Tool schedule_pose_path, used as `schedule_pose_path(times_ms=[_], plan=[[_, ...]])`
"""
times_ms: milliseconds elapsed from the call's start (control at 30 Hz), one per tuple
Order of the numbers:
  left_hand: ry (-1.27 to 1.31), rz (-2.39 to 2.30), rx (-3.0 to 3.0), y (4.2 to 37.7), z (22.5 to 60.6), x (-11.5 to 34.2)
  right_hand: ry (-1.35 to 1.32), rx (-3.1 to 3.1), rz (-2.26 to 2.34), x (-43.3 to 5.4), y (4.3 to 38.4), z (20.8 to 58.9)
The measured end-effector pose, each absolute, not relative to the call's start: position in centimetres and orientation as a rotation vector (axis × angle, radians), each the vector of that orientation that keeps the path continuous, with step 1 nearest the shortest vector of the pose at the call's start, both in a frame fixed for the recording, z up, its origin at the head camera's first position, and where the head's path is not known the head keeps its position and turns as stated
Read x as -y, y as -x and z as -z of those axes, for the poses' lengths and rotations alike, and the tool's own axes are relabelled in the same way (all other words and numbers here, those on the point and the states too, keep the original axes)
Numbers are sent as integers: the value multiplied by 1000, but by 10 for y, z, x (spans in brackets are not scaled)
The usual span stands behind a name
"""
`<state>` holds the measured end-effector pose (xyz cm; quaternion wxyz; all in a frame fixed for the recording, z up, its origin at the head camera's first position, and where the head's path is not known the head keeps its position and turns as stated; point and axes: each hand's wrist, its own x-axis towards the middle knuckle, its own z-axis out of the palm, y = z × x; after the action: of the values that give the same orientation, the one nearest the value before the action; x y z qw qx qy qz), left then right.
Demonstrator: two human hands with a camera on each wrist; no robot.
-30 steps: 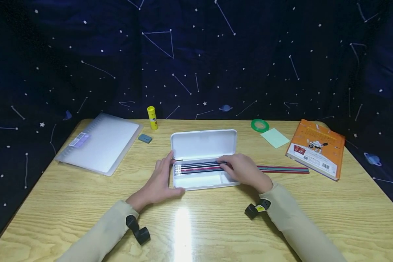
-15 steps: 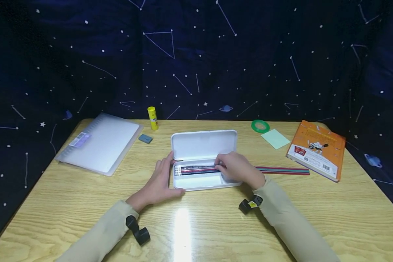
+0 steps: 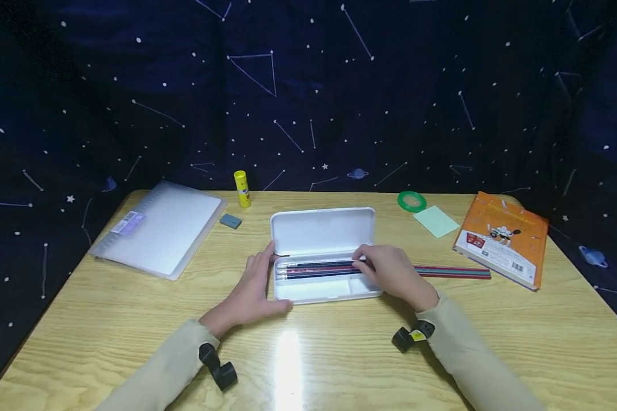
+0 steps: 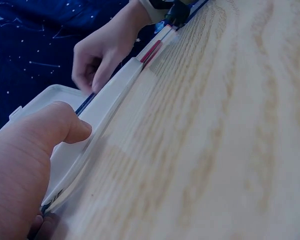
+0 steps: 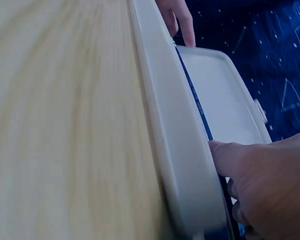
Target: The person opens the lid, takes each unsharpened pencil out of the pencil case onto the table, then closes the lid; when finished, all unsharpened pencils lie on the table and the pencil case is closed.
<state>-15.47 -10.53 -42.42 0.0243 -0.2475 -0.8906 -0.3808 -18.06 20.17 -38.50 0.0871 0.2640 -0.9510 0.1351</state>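
Note:
A white pencil case (image 3: 308, 292) lies open on the table, its lid (image 3: 323, 229) raised at the back. Several dark and red pencils (image 3: 313, 275) lie lengthwise in its rear compartment. My left hand (image 3: 252, 294) grips the left end of the case, the thumb along the front edge and a finger at the back corner. Over the right end, my right hand (image 3: 393, 273) pinches a dark pencil (image 5: 197, 100) between thumb and curled fingers. More red and green pencil-like sticks (image 3: 455, 273) extend right from behind the right hand; their near ends are hidden.
A clear folder (image 3: 159, 231) lies at the left, with a grey eraser (image 3: 230, 221) and an upright yellow glue stick (image 3: 243, 189) beside it. To the right are green tape (image 3: 402, 201), pale sticky notes (image 3: 436, 221) and an orange book (image 3: 504, 237). A starry cloth hangs behind.
My right hand dips slightly left into the case, then shifts right along the pencils. The left hand stays at the case's left end. The head view tilts up slightly.

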Motion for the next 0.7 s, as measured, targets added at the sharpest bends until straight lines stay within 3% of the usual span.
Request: schedule_pose_path(times_ms=[700], plan=[[750,1196,2785,155,423,105,-356,2723,-454,-348,120,404]])
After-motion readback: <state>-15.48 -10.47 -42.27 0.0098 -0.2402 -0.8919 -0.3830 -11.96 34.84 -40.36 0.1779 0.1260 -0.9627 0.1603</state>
